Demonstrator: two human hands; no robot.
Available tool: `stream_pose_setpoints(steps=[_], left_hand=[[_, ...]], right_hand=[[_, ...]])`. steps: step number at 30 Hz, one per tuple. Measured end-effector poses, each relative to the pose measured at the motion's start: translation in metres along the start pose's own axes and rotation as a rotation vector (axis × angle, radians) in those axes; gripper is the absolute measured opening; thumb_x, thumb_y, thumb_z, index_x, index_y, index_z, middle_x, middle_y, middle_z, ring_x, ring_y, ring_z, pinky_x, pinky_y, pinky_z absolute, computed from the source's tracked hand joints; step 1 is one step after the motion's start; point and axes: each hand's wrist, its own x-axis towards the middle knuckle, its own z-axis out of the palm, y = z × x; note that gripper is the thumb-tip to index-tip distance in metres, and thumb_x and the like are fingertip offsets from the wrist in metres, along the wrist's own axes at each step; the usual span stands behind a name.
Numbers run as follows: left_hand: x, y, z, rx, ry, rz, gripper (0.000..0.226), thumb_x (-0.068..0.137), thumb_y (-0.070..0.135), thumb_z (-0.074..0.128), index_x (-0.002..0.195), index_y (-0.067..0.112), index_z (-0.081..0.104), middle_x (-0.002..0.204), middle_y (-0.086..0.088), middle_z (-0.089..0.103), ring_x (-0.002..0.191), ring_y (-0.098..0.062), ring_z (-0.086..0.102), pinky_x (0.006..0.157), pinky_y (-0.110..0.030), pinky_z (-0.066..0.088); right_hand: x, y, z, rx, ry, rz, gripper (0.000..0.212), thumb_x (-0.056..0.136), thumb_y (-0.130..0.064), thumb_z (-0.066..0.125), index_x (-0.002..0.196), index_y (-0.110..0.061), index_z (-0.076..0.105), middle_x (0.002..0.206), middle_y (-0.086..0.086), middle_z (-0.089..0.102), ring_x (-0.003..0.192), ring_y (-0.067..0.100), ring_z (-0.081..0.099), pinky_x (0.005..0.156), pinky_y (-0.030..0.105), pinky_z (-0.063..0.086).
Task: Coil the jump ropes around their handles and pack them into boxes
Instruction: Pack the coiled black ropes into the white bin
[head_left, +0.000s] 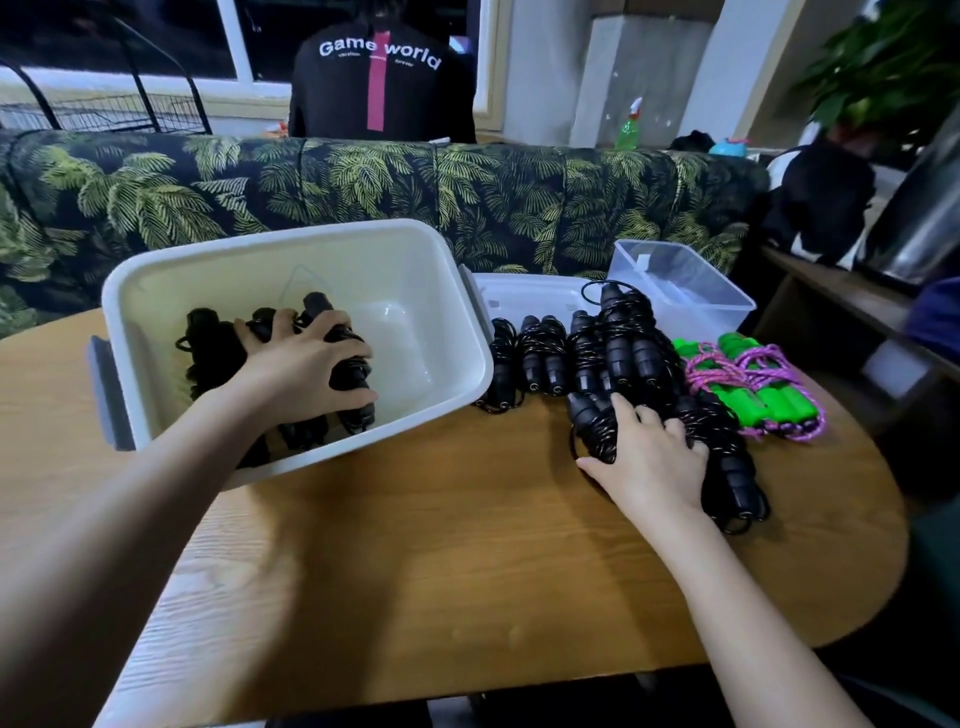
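A white plastic box (415, 249) stands tilted on the left of the wooden table (415, 545). Inside it lie several coiled black jump ropes (208, 353). My left hand (301, 364) reaches into the box, fingers spread and pressed over a black bundle. To the right, more coiled black jump ropes (613, 353) lie in a row on the table. My right hand (649, 457) rests on the nearest black bundle (592, 421), fingers curled over it. Green-handled ropes with pink cord (758, 389) lie at the far right.
A clear plastic box (680, 291) and a white lid (530, 296) sit behind the ropes. A leaf-patterned sofa (363, 187) backs the table. A person in a black top (379, 78) sits beyond it. A dark side shelf (841, 312) stands at right.
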Motion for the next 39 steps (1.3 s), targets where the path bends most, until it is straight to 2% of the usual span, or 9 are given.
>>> stream_pose_setpoints(steps=[5, 8, 11, 16, 21, 25, 31, 35, 39], left_hand=[[-0.001, -0.003, 0.002, -0.019, 0.026, 0.023, 0.057, 0.081, 0.072, 0.058, 0.133, 0.051, 0.049, 0.154, 0.014, 0.020, 0.136, -0.036, 0.016, 0.104, -0.078, 0.016], [-0.002, -0.002, 0.001, -0.014, 0.035, 0.036, 0.056, 0.081, 0.070, 0.058, 0.133, 0.050, 0.050, 0.153, 0.014, 0.021, 0.135, -0.035, 0.017, 0.104, -0.078, 0.017], [-0.002, -0.002, -0.001, -0.021, 0.029, 0.049, 0.056, 0.082, 0.070, 0.058, 0.133, 0.050, 0.049, 0.152, 0.013, 0.021, 0.134, -0.035, 0.017, 0.103, -0.079, 0.017], [-0.005, -0.001, -0.004, 0.005, 0.010, 0.067, 0.060, 0.082, 0.071, 0.056, 0.137, 0.048, 0.047, 0.154, 0.010, 0.021, 0.136, -0.037, 0.016, 0.102, -0.079, 0.018], [-0.008, -0.002, -0.009, -0.087, -0.006, 0.048, 0.078, 0.081, 0.063, 0.067, 0.147, 0.036, 0.036, 0.161, 0.009, 0.017, 0.147, -0.041, 0.006, 0.105, -0.081, 0.011], [-0.012, -0.007, -0.013, -0.170, -0.025, 0.013, 0.108, 0.077, 0.056, 0.075, 0.156, 0.020, 0.011, 0.165, 0.004, 0.011, 0.152, -0.032, -0.002, 0.108, -0.078, 0.005], [-0.016, -0.014, -0.013, -0.226, -0.008, 0.037, 0.094, 0.072, 0.051, 0.082, 0.142, 0.012, 0.034, 0.165, -0.009, -0.008, 0.152, -0.031, -0.003, 0.110, -0.073, 0.007], [-0.018, -0.012, -0.012, -0.251, 0.019, 0.053, 0.081, 0.071, 0.045, 0.084, 0.131, 0.011, 0.041, 0.165, -0.012, -0.003, 0.152, -0.029, 0.003, 0.109, -0.075, 0.007], [-0.017, -0.013, -0.010, -0.278, 0.022, 0.055, 0.084, 0.070, 0.044, 0.085, 0.136, 0.016, 0.041, 0.166, -0.010, 0.000, 0.152, -0.026, 0.004, 0.110, -0.074, 0.004]], right_hand=[[-0.003, -0.001, -0.012, 0.087, 0.048, -0.040, 0.079, 0.081, -0.061, 0.068, 0.147, -0.030, 0.037, 0.140, -0.003, 0.054, 0.125, 0.023, 0.052, 0.098, 0.040, 0.040], [-0.004, 0.005, -0.029, 0.584, 0.039, 0.029, 0.080, 0.075, -0.054, 0.079, 0.144, -0.033, 0.046, 0.135, -0.001, 0.061, 0.120, 0.025, 0.059, 0.088, 0.036, 0.049], [-0.007, -0.002, -0.054, 1.167, 0.037, -0.052, 0.074, 0.071, -0.030, 0.087, 0.138, -0.026, 0.054, 0.127, -0.002, 0.066, 0.116, 0.011, 0.062, 0.103, 0.036, 0.048], [-0.010, -0.068, -0.112, 1.633, -0.158, -0.326, 0.051, 0.079, -0.010, 0.078, 0.123, -0.025, 0.057, 0.104, -0.002, 0.075, 0.095, 0.010, 0.071, 0.084, 0.030, 0.058], [0.011, -0.157, -0.108, 1.402, -0.168, -0.448, 0.045, 0.082, -0.023, 0.080, 0.118, -0.029, 0.054, 0.116, -0.005, 0.066, 0.106, 0.012, 0.065, 0.097, 0.036, 0.053], [0.028, -0.185, -0.079, 1.063, -0.099, -0.453, 0.059, 0.084, -0.031, 0.076, 0.134, -0.021, 0.047, 0.116, -0.009, 0.056, 0.105, 0.012, 0.055, 0.081, 0.020, 0.043], [0.036, -0.206, -0.049, 0.775, -0.074, -0.496, 0.049, 0.094, -0.035, 0.063, 0.134, -0.018, 0.041, 0.125, 0.009, 0.049, 0.112, 0.029, 0.053, 0.092, 0.044, 0.048], [0.036, -0.207, -0.047, 0.320, 0.118, -0.589, 0.045, 0.096, -0.039, 0.060, 0.131, -0.014, 0.044, 0.122, 0.007, 0.057, 0.117, 0.029, 0.046, 0.077, 0.035, 0.042], [0.040, -0.207, -0.046, 0.046, 0.216, -0.680, 0.061, 0.097, -0.045, 0.054, 0.142, -0.006, 0.037, 0.138, 0.007, 0.050, 0.130, 0.027, 0.035, 0.095, 0.033, 0.040]])
